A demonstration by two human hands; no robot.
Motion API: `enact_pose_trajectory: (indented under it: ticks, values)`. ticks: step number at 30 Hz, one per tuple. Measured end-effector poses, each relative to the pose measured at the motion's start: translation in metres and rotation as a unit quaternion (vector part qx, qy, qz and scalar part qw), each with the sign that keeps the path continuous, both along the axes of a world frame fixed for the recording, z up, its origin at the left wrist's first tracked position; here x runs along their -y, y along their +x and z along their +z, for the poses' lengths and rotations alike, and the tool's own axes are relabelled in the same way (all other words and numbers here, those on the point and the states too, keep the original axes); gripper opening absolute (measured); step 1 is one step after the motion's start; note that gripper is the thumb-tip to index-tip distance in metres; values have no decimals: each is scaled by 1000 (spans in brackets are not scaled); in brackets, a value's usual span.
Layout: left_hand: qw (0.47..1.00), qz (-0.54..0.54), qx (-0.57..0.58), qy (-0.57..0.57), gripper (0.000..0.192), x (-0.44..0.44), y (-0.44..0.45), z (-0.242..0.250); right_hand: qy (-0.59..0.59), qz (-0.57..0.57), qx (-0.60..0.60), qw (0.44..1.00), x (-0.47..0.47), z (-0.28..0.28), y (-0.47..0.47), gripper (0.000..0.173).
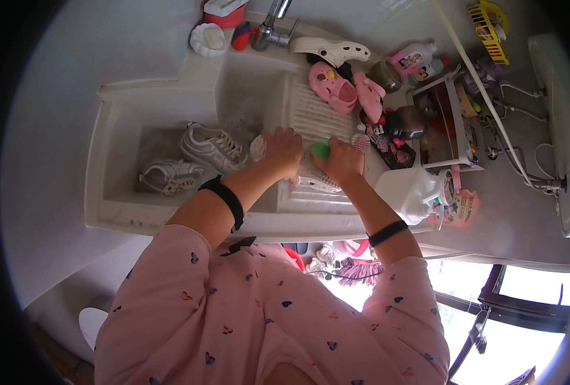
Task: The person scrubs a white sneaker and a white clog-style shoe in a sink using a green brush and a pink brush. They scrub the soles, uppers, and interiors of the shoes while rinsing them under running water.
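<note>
My left hand (pixel 283 151) presses down on a light-coloured shoe (pixel 319 184), which lies on the ribbed washboard (pixel 321 103) of a white laundry sink. Most of that shoe is hidden under my hands. My right hand (pixel 345 162) grips a green object (pixel 321 149), apparently a scrubbing brush, against the shoe; its underside is hidden. In the basin to the left, a white lace-up sneaker (pixel 213 146) leans on its side. A second white shoe (pixel 169 175) with loose laces sits nearer to me in the same basin.
Pink clogs (pixel 332 86) and a white clog (pixel 330 50) rest at the back of the washboard, near the faucet (pixel 268 36). A pink-bristled brush (pixel 361 143) and a white plastic jug (pixel 403 190) stand right of my right hand. A soap dish (pixel 208 40) occupies the back-left ledge.
</note>
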State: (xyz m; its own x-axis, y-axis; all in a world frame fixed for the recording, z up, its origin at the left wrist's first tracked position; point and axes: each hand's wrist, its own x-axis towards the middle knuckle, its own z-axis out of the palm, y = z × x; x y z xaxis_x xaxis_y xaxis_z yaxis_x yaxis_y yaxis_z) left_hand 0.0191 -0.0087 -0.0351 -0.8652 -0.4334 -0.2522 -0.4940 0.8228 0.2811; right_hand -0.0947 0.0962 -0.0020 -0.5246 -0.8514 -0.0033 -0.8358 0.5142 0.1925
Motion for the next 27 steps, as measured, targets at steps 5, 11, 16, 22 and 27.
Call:
enact_pose_trajectory:
  ticks: [5, 11, 16, 22, 27]
  values:
    - [1000, 0, -9, 2, 101, 2, 1, -2, 6, 45, 37, 998, 1, 0, -1, 54]
    - [1000, 6, -12, -1, 104, 0, 1, 0, 20, 11, 31, 999, -1, 1, -2, 55]
    - [1000, 2, -14, 2, 102, 2, 3, -2, 86, 91, 64, 990, 1, 0, -4, 55]
    - [1000, 5, -17, -1, 104, 2, 0, -4, 11, 54, 25, 998, 6, 4, -6, 57]
    - [1000, -4, -12, 4, 105, 2, 1, -2, 41, 112, 46, 992, 2, -4, -10, 56]
